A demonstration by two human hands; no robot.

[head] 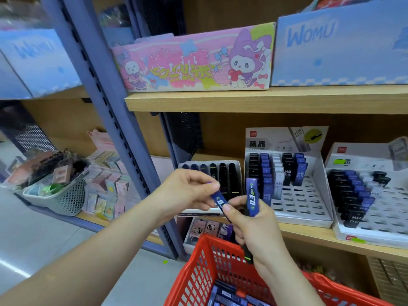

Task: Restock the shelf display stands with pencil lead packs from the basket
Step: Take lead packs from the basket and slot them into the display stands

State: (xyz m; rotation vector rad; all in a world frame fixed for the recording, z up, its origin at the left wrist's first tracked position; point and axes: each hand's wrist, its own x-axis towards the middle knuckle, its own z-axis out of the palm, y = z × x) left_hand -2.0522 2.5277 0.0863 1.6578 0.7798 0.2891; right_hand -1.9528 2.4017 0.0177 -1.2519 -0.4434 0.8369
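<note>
Left hand (187,191): grip pinched on the far end of the slanted pack (218,200), thumb and fingertips pressed together on it.
Right hand (256,233): fingers curled round the upright pack (252,196); thumb touches the near end of the slanted pack.
Slanted pack: slim, flat, dark blue, white print, tilted down to the right, held between the two hands.
Upright pack: same blue sleeve, white numerals with green marks, standing out of the right fist.
Where: both packs are in the air above the basket (199,268), in front of the shelf (309,236).
Basket: red plastic mesh, near; more blue packs (229,297) lie flat at its bottom.
Left stand (239,164): rows of dark packs, just behind the hands.
Middle stand (309,208): white, slotted; black, blue and clear packs at its far left, near slots open.
Right stand (393,217): white, black and blue packs along its left side.
</note>
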